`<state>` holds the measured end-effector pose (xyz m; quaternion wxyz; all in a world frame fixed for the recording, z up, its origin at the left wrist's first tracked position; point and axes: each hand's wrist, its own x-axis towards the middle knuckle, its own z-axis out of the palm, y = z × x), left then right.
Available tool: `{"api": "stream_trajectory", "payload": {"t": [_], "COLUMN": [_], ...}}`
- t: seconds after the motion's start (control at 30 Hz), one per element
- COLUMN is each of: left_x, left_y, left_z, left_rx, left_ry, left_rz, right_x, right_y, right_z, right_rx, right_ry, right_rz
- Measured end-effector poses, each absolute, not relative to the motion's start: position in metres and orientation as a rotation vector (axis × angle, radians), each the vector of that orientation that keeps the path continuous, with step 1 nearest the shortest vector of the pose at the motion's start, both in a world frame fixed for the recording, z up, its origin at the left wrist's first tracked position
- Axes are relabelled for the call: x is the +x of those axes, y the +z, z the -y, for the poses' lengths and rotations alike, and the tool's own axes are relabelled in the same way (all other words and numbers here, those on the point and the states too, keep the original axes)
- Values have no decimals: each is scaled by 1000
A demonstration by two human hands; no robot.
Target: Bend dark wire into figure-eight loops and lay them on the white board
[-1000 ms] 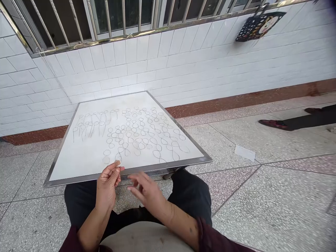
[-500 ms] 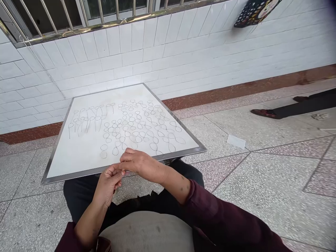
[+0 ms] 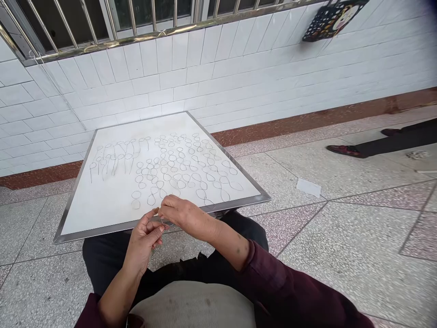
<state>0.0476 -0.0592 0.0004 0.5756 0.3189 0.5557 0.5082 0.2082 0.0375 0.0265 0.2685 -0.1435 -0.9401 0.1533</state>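
At the desk's (image 3: 102, 205) near edge, left hand (image 3: 145, 233) pinches thin wire (image 3: 162, 222); right hand (image 3: 184, 216) apparently grips it too. Probably mid-shaping; the next bend needs steady holding.

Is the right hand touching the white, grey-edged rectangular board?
Cannot tell: the head view shows the right hand overlapping the white board, hiding any gap beneath.

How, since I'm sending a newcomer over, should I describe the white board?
Start at the barred window and follow the tiled wall down. Below it, the white board reaches toward the person's left hand and right hand. Unlike the tiles, it has a grey rim and many thin looped outlines.
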Motion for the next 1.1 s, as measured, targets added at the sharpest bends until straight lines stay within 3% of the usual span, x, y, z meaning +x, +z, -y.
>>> {"api": "stream_trajectory", "payload": {"t": [0.47, 0.73, 1.1], "left_x": [57, 57, 58], "left_y": [1, -3, -2], "left_z": [57, 57, 57], "left_rx": [842, 859, 855], "left_ry": [1312, 1315, 1338], "left_rz": [-1402, -1365, -1387], "right_x": [210, 209, 205], "right_y": [25, 24, 9], "right_z": [-38, -38, -27], "right_rx": [-430, -379, -543], "right_ry": [620, 377, 340], "right_rz": [2503, 2587, 2465]}}
